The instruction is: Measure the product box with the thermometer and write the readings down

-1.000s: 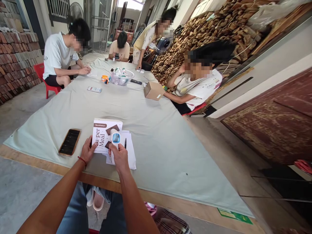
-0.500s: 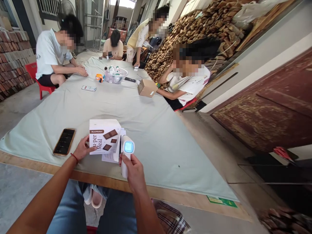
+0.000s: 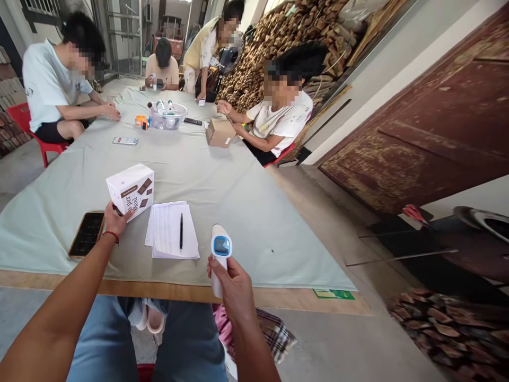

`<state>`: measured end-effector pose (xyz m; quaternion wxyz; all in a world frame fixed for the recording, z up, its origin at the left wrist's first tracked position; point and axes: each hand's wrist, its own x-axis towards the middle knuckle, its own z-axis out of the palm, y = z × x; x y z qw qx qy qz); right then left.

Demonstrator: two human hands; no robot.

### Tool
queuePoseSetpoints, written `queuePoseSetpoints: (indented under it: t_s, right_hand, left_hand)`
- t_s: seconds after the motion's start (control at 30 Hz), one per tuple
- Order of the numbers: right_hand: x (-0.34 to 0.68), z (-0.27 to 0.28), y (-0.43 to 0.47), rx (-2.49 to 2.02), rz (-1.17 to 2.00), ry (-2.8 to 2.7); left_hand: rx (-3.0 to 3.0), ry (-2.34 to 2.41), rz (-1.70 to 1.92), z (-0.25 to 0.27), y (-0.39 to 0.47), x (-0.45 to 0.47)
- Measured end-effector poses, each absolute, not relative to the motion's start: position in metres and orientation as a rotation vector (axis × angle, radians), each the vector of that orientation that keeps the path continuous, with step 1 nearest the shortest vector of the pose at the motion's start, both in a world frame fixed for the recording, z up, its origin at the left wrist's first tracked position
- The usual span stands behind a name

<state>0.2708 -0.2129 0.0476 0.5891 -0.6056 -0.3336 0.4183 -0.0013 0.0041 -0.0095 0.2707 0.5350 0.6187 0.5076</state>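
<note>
My left hand (image 3: pixel 116 218) grips the lower edge of a white box (image 3: pixel 135 192) printed with brown bars and the word "Meal". The box is tilted; whether its base touches the cloth I cannot tell. In my right hand (image 3: pixel 230 276) is a white infrared thermometer (image 3: pixel 221 254), its handle wrapped by my fingers and its small blue-framed screen facing me. Between the two hands lie printed paper sheets (image 3: pixel 163 233) with a black pen (image 3: pixel 181 231) on top. A phone (image 3: pixel 86 234) in an orange-edged case rests just left of my left wrist.
A pale green cloth covers the table (image 3: pixel 246 223). Farther back stand a cardboard box (image 3: pixel 220 133), a clear basin (image 3: pixel 172 123) with bottles, an orange item (image 3: pixel 141 121) and a white phone (image 3: pixel 125 140). Several people are around the far part; one sits beside the cardboard box.
The white box has moved left and away from the papers, uncovering the pen. My right hand has shifted right with the thermometer, whose screen has gone from lit to dark. My view has turned rightward.
</note>
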Motion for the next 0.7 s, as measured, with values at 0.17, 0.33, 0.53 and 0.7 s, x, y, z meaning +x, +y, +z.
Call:
queuePoseSetpoints:
  t_s: [0.17, 0.33, 0.53, 0.7]
  right_hand:
    - [0.287, 0.019, -0.194, -1.532, 0.818, -0.922]
    - [0.309, -0.021, -0.148, -2.016, 0.477, -1.242]
    - [0.318, -0.031, -0.120, -2.289, 0.302, -1.589]
    - [0.304, -0.031, -0.114, -2.008, 0.072, -1.615]
  left_hand:
    - [1.295, 1.897, 1.415, -0.022, -0.002, 0.018]
    - [1.803, 1.676, 1.394, -0.041, -0.057, 0.046]
    - [2.373, 1.107, 1.018, -0.042, -0.088, 0.054]
    - [2.467, 1.052, 0.862, -0.036, -0.091, 0.055]
